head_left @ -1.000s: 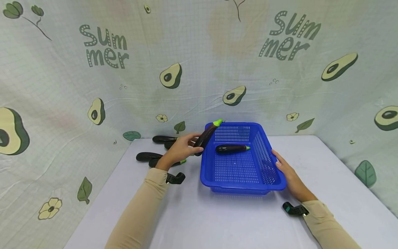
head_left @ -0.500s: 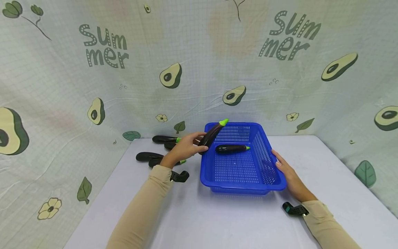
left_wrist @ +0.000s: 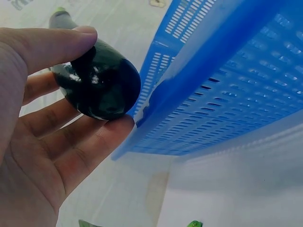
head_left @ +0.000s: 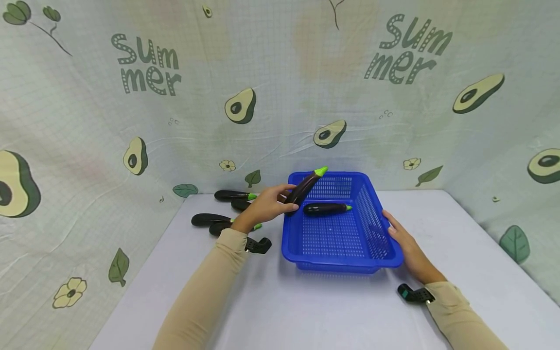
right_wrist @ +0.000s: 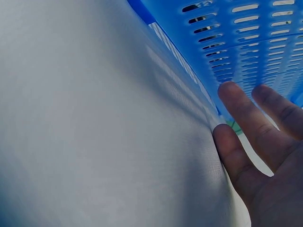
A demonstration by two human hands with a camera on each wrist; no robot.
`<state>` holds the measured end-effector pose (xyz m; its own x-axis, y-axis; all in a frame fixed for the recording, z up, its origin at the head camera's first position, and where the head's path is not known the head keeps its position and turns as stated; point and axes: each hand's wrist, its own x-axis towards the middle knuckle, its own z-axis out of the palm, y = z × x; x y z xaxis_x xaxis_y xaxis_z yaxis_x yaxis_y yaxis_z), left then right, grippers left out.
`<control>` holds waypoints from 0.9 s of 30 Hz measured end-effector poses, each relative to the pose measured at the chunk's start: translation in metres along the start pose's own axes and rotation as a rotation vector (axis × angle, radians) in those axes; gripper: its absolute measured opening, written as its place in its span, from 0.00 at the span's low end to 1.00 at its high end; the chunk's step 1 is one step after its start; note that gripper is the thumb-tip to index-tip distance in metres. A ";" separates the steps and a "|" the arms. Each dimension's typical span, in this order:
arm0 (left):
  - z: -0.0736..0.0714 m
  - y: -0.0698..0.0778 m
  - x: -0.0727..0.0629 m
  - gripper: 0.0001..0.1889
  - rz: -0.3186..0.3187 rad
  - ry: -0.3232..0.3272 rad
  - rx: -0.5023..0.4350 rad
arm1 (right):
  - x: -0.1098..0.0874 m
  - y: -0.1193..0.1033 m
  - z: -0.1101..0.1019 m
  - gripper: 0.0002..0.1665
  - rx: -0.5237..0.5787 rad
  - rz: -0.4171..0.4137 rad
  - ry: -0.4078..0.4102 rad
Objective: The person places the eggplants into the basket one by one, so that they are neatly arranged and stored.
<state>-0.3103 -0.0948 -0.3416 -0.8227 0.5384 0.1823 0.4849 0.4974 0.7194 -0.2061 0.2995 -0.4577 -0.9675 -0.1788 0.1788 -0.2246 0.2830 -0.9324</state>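
Note:
In the head view my left hand [head_left: 272, 204] grips a dark, glossy eggplant [head_left: 303, 190] around its thick end. The eggplant slants up to the right, its green stem end highest, over the left rim of a blue plastic basket [head_left: 339, 262]. The left wrist view shows thumb and fingers around the eggplant [left_wrist: 102, 82], close to the basket wall. Another eggplant [head_left: 324, 209] lies in the basket. My right hand [head_left: 407, 245] rests against the basket's right side, thumb at the rim. In the right wrist view its fingers [right_wrist: 248, 113] extend fairly straight along the perforated wall.
Several more eggplants [head_left: 209, 220] lie on the white table [head_left: 306, 311] left of the basket, partly hidden by my left hand and wrist. A pale cloth printed with avocados [head_left: 280, 97] hangs behind the table and at its sides.
My left hand has moved slowly right with the eggplant, carrying it further over the basket's left rim. The basket, the eggplant in it and my right hand have stayed put.

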 end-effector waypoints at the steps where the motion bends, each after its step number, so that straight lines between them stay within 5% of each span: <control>1: 0.000 0.000 0.001 0.32 0.002 -0.002 0.000 | 0.000 0.000 0.000 0.34 0.000 0.001 0.000; 27: 0.005 0.009 0.022 0.32 -0.007 -0.085 0.033 | 0.000 -0.001 0.001 0.34 -0.003 0.008 0.000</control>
<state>-0.3229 -0.0749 -0.3346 -0.7988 0.5897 0.1191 0.4898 0.5226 0.6979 -0.2057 0.2985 -0.4570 -0.9692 -0.1768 0.1711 -0.2172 0.2878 -0.9327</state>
